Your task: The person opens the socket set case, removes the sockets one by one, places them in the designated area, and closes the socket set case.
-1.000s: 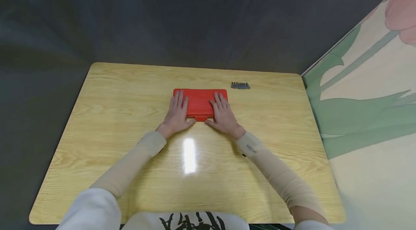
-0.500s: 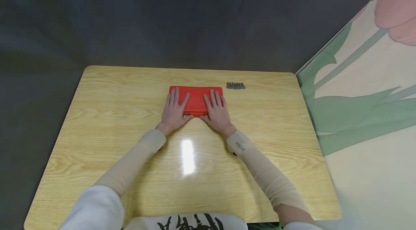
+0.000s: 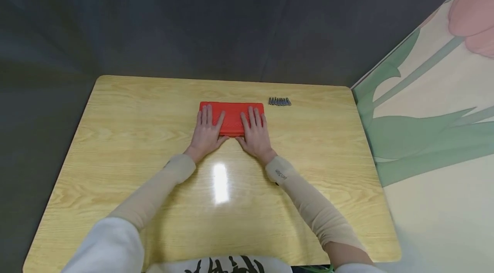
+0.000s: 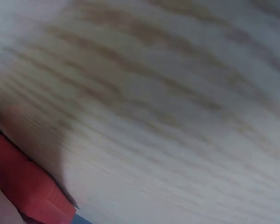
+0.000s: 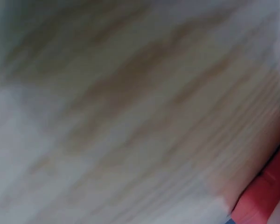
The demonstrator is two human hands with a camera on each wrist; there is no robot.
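Both hands lie flat, fingers straight, on a red case [image 3: 231, 118] at table [image 3: 115, 144] centre: left hand [image 3: 206, 132] on its 9 o'clock end, right hand [image 3: 254, 134] on its 3 o'clock end. The case's long axis runs 9 to 3. Bits [image 3: 279, 101] sit at its 2 o'clock.

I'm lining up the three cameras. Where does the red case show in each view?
Head: red case at table centre, under both flat hands, beside a row of bits.
Left wrist: red case in the bottom-left corner, blurred.
Right wrist: red case in the bottom-right corner, blurred.
Shared landmark: the wooden table.
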